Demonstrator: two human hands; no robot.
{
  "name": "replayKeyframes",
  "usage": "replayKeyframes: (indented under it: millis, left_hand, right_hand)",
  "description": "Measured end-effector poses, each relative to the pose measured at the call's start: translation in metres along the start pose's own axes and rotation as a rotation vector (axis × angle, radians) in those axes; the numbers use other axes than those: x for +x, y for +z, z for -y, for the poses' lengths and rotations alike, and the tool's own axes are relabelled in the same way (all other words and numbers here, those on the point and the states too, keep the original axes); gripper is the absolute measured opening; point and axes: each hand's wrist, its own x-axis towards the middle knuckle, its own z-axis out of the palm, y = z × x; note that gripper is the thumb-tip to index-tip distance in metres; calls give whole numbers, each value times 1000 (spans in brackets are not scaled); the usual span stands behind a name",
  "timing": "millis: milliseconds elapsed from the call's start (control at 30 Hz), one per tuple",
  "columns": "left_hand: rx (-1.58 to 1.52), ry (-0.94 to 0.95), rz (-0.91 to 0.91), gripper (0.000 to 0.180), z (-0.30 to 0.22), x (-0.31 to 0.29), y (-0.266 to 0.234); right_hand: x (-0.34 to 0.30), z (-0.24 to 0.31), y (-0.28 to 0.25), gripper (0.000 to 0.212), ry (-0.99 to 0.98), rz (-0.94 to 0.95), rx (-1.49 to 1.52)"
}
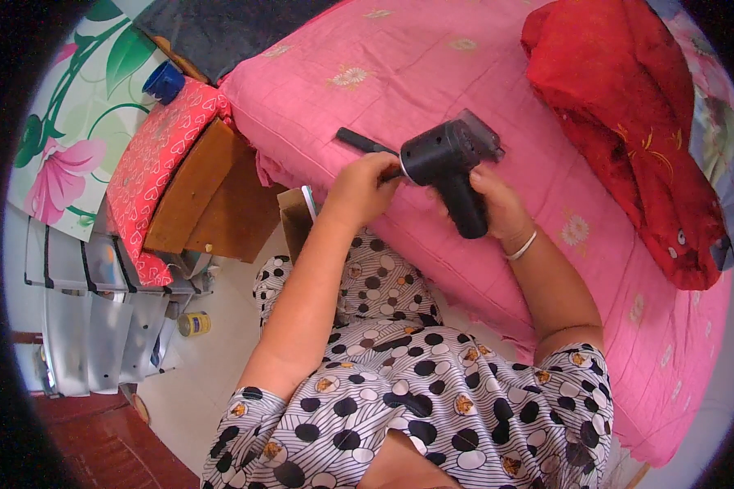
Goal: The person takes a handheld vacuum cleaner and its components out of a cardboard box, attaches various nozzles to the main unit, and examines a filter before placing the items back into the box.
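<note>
Some of right hand (497, 204) behind handle (466, 210)

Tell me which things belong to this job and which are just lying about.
Job in hand:
black pistol-grip device, handle in the right hand
dark piece at its end, pinched by the left hand
black bar beside the left hand, probably

Lying about:
red cloth on the pink bed cover
blue cup
yellow tin

Handheld tool (432, 155) is mostly black, the bedspread (432, 73) is pink with pale flowers, and the big cloth (616, 106) is bright red. Shirt (432, 383) is white with black dots and thin stripes, cup (164, 83) is dark blue, cabinet cover (159, 147) is red with white hearts.
</note>
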Motion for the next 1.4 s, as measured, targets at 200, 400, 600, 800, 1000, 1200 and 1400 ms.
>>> replayKeyframes:
  millis: [200,400,600,800,1000,1200,1400]
  left_hand:
    - [269,-133,-157,18,-1,-3,-48]
    - [311,-26,-251,17,17,0,-72]
    - [370,188,-206,21,7,35,-35]
    - [491,271,63,38,-29,97,22]
    - [518,342,171,56,-41,154,103]
    - [515,271,263,62,-48,190,145]
    - [452,94,341,61,-53,195,146]
  right_hand:
    - [-2,27,5,39,-198,-393,-413]
    - [-4,68,-12,37,-262,-598,-568]
    - [-21,89,-68,47,-292,-647,-337]
    - [-41,109,-121,37,-281,-577,-356]
    - [-55,132,-163,40,-208,-563,-376]
    - [-57,149,-200,40,-182,-528,-366]
    - [-54,156,-193,40,-184,-544,-314]
